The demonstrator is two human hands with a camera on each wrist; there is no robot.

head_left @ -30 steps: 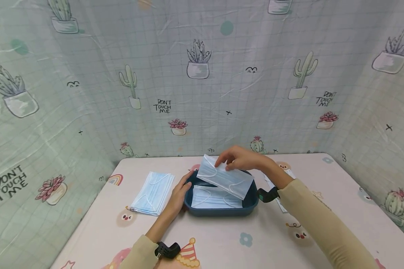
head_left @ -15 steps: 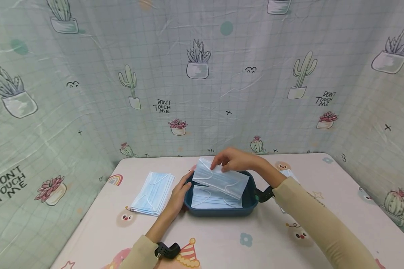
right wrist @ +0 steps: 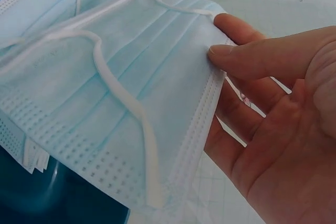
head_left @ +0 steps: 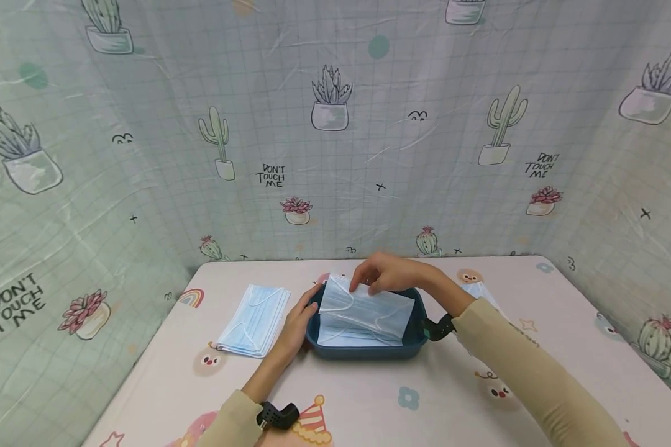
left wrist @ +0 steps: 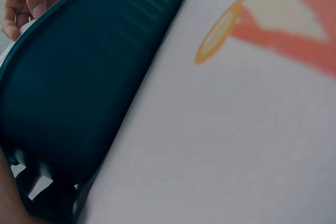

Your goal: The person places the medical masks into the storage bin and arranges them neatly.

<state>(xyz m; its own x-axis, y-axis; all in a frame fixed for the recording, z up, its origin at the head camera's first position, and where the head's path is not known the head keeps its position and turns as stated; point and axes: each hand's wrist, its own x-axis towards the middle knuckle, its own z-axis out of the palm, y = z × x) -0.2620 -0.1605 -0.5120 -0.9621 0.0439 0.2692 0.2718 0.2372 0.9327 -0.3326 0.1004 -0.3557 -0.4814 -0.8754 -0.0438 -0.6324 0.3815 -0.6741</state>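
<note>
In the head view my right hand (head_left: 388, 273) pinches the far edge of a pale blue face mask (head_left: 369, 307) and holds it tilted over a dark teal plastic basket (head_left: 363, 354). In the right wrist view the thumb lies on the mask's (right wrist: 136, 61) near face, with the fingers behind. More masks (right wrist: 52, 3) lie stacked in the basket, partly covered by the held one. My left hand (head_left: 296, 320) grips the basket's left end at the rim. Its fingers are mostly hidden in the left wrist view, where the basket's outer wall (left wrist: 84, 77) fills the left side.
A neat stack of face masks (head_left: 254, 320) lies left of the basket. On the right, another mask or pile (head_left: 481, 290) is mostly hidden under my right forearm. A printed cloth (head_left: 363, 410) covers the table, and a patterned curtain (head_left: 335, 167) hangs behind.
My right hand has moved left and lowered the mask nearer the stack inside the basket. The left hand and the basket have stayed in place.
</note>
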